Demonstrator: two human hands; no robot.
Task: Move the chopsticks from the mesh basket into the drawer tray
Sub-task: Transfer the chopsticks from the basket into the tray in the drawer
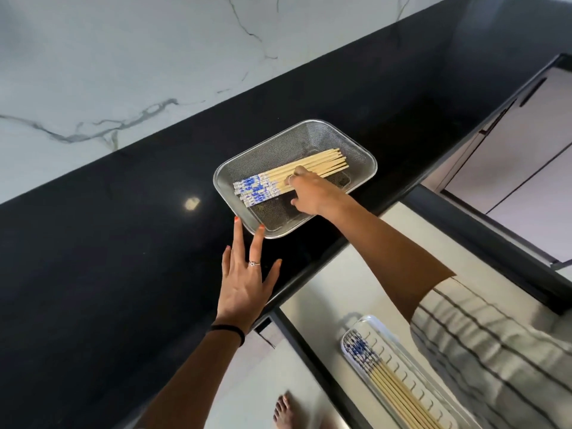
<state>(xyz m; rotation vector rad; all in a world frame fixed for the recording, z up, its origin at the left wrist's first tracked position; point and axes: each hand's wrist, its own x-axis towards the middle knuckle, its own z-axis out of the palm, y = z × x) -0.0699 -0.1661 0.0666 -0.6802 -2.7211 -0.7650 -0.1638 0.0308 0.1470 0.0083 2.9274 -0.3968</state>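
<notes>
A metal mesh basket [356,144] sits on the black countertop and holds several wooden chopsticks [272,179] with blue-and-white ends. My right hand [312,193] reaches into the basket, its fingertips resting on the middle of the chopstick bundle. My left hand [247,274] lies flat on the counter with fingers spread, two fingertips touching the basket's near-left corner. In the open drawer at bottom right, a white slotted tray [411,379] holds several matching chopsticks [390,382]. My striped sleeve covers the tray's right part.
The black countertop [108,258] runs diagonally under a white marble wall [123,72]. The open drawer [349,280] has a pale floor and a dark frame. Cabinet fronts [532,168] stand at the right. A bare foot [284,410] shows on the floor below.
</notes>
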